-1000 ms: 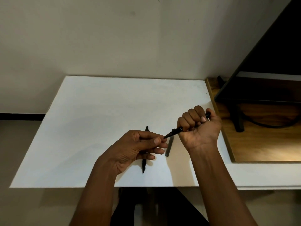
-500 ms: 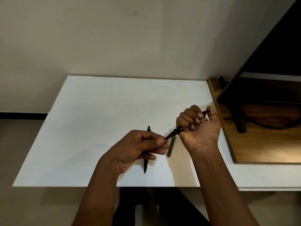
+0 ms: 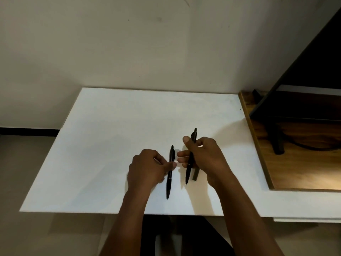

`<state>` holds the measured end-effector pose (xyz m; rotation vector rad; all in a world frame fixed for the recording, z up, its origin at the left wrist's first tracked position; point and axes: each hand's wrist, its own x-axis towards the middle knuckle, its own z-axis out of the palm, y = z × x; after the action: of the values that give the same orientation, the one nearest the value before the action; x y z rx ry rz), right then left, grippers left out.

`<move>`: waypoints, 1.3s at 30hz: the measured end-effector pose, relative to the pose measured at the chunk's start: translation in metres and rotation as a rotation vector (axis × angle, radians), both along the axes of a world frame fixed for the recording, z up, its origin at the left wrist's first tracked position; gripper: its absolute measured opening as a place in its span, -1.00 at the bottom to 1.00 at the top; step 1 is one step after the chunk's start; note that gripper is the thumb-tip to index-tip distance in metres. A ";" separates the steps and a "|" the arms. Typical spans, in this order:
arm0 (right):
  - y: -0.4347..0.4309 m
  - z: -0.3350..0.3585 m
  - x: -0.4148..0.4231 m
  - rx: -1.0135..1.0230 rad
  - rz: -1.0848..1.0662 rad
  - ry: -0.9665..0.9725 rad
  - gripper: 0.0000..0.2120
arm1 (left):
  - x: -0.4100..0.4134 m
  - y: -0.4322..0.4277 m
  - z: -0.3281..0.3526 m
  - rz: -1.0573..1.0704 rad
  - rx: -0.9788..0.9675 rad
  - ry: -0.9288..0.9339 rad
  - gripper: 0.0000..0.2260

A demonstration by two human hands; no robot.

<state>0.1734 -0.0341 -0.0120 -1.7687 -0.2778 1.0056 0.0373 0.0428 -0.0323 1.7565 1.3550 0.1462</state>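
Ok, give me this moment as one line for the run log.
left hand: over left pen, grip unclear | right hand: grips right pen | grey piece: on table beside right pen

The lying pen [image 3: 169, 185] and the held pen [image 3: 188, 172], lower centre of the frame, look like smooth black plastic with a faint sheen and a small bright ring each. The table [image 3: 129, 126] is matt white and smooth. At right, the wooden board [image 3: 304, 163] shows glossy brown grain. The wall [image 3: 110, 43] is matt.

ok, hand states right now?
Left hand: pinches the nearer pen.
Right hand: grips the farther pen.
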 end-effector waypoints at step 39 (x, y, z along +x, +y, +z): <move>0.004 -0.015 -0.001 -0.200 -0.081 -0.567 -0.76 | 0.009 -0.004 -0.008 0.141 0.042 -0.161 -0.88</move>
<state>0.1723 -0.0304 -0.0274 -2.2099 -0.4653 0.4669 0.0464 0.0388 -0.0400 1.6460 1.3653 0.3878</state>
